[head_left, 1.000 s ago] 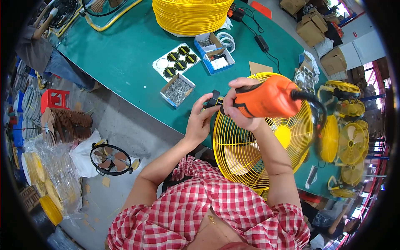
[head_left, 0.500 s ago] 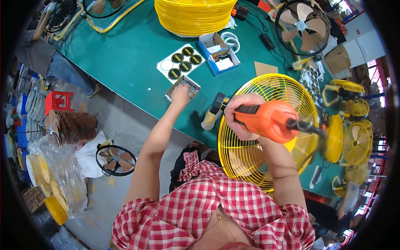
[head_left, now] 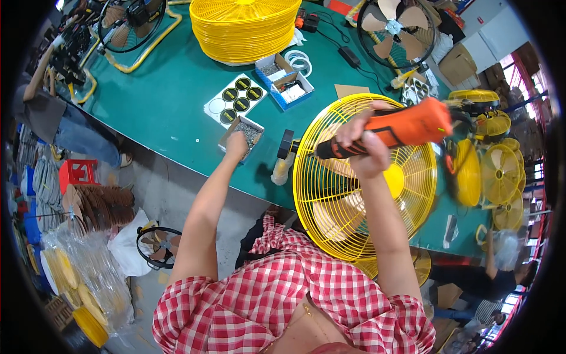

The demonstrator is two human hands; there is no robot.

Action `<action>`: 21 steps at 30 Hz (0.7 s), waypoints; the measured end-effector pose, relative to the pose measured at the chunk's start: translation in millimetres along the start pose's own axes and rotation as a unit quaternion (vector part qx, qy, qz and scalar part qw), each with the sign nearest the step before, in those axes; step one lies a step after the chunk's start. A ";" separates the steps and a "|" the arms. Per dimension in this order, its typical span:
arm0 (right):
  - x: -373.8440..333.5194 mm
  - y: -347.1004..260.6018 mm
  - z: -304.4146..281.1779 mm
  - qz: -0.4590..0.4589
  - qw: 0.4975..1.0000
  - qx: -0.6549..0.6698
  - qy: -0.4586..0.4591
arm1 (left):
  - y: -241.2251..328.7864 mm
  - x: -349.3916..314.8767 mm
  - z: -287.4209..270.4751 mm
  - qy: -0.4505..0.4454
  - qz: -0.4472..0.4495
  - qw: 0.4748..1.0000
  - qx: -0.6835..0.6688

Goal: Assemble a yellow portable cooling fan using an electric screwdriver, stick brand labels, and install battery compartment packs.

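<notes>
My left hand (head_left: 236,145) dips into a small open carton (head_left: 243,124) of small grey metal pieces, likely screws, on the green table. Its fingers are curled and their tips are mostly hidden, so what they pinch cannot be made out. My right hand (head_left: 367,140) is wrapped around an orange and black power screwdriver (head_left: 407,127), raised over a round yellow fan guard (head_left: 323,221). The tool lies nearly level, its black end toward the left rim. Tan fan blades (head_left: 330,219) show through the guard's wires. Left of the guard is a black-headed tool (head_left: 285,145) with a translucent lower part.
Stacked yellow fan guards (head_left: 243,38) stand at the back of the green table (head_left: 159,112). A sheet of round black stickers (head_left: 227,113), a blue-and-white parts box (head_left: 291,97) and white tape rolls (head_left: 299,62) lie nearby. A fan (head_left: 394,29) stands back right. A co-worker (head_left: 44,112) is at left.
The power screwdriver has swung from pointing up toward the camera to lying more level, its orange end rightward. My left hand has shifted toward the carton's near edge. The whole view has shifted.
</notes>
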State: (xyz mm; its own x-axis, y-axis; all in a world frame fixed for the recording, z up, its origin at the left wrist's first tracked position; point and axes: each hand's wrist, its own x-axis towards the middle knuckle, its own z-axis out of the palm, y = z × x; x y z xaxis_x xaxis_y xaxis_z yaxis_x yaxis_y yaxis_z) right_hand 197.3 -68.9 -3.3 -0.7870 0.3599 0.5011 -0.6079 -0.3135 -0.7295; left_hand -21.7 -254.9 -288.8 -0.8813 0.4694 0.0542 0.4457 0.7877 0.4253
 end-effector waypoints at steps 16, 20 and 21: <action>-138.0 -194.5 -85.0 -0.287 0.937 -0.133 0.150 | -54.6 17.3 -12.8 -0.102 -0.325 0.581 -0.739; -168.9 -220.9 -90.9 -0.320 0.912 -0.159 0.201 | -93.1 33.4 -14.0 -0.091 -0.322 0.538 -0.774; -176.9 -222.0 -97.0 -0.329 0.910 -0.151 0.203 | -99.3 39.5 -17.1 -0.066 -0.311 0.530 -0.786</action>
State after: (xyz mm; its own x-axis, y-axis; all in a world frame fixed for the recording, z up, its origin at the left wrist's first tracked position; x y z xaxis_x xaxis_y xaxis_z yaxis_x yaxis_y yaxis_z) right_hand 481.7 22.3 24.9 -0.1219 0.6959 0.7077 -0.8284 0.3215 -0.4588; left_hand -103.4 -321.4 -313.5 -0.7161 0.4191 -0.5582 -0.6978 -0.4501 0.5572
